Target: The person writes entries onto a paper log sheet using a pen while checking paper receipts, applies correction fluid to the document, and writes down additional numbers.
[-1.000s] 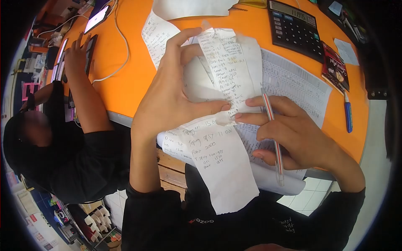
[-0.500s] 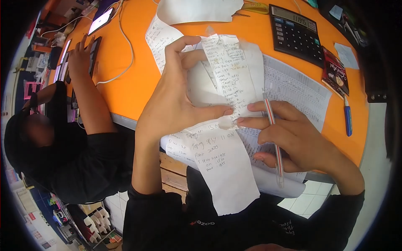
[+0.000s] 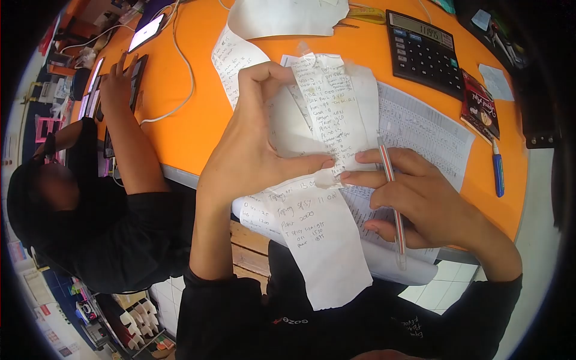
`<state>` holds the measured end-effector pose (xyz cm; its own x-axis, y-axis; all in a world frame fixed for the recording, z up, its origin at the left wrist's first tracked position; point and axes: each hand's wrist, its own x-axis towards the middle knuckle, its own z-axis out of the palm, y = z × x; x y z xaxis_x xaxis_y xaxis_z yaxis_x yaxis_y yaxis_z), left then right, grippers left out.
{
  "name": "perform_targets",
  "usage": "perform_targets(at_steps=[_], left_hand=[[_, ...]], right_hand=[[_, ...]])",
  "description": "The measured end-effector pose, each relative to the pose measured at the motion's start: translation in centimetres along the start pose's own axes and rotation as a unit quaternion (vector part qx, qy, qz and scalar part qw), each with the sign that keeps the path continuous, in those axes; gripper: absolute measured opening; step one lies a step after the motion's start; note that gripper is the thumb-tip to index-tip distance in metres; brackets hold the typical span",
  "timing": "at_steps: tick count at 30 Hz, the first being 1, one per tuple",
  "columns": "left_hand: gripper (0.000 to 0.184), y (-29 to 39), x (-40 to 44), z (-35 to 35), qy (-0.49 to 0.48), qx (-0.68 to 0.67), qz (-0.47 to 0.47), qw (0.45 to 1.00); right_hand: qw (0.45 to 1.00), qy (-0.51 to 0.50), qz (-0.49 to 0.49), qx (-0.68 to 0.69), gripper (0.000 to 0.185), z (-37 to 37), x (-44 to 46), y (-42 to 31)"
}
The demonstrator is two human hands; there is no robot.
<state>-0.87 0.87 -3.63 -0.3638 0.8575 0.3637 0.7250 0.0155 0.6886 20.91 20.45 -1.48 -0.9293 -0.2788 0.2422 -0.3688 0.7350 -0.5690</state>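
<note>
Head view: the person's 2 hands are over paper at the near edge of an orange table point(image 3: 171, 141). Left hand point(image 3: 243, 144): thumb and index finger spread wide in a C; thumb tip lies on the lower part of a narrow handwritten strip point(image 3: 324, 114), index fingertip by its upper left edge. Whether this hand grips the paper or only steadies it cannot be told. Right hand point(image 3: 417, 192): fingers bent around a clear pen point(image 3: 398, 225) with a red-orange stripe, held slantwise; 2 fingertips rest at the strip's lower right edge. Strip position: between the 2 hands, on top of other pale paper, its lower end meeting a wider handwritten slip point(image 3: 324, 258) that extends past the table edge toward the person's lap. Under and right of these: printed sheets point(image 3: 429, 135) with ruled columns. Beyond the right hand: black calculator point(image 3: 423, 60), digits on its display; a dark red packet point(image 3: 480, 111) just beside its lower corner; a blue pen point(image 3: 498, 171) near the packet. Far side: a large curled white sheet point(image 3: 288, 18). Left side: a co-worker's hand point(image 3: 117, 87) at a dark device, near a phone point(image 3: 146, 34) with its screen lit.
</note>
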Motion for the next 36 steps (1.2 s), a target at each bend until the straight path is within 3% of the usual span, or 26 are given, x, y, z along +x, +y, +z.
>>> perform_targets(at_steps=[36], left_hand=[[0.107,0.28,-0.22,0.06,0.005,-0.02,-0.044,0.999]], right_hand=[[1.0,0.002,-0.004,-0.006,0.057,-0.15,0.03,-0.05]])
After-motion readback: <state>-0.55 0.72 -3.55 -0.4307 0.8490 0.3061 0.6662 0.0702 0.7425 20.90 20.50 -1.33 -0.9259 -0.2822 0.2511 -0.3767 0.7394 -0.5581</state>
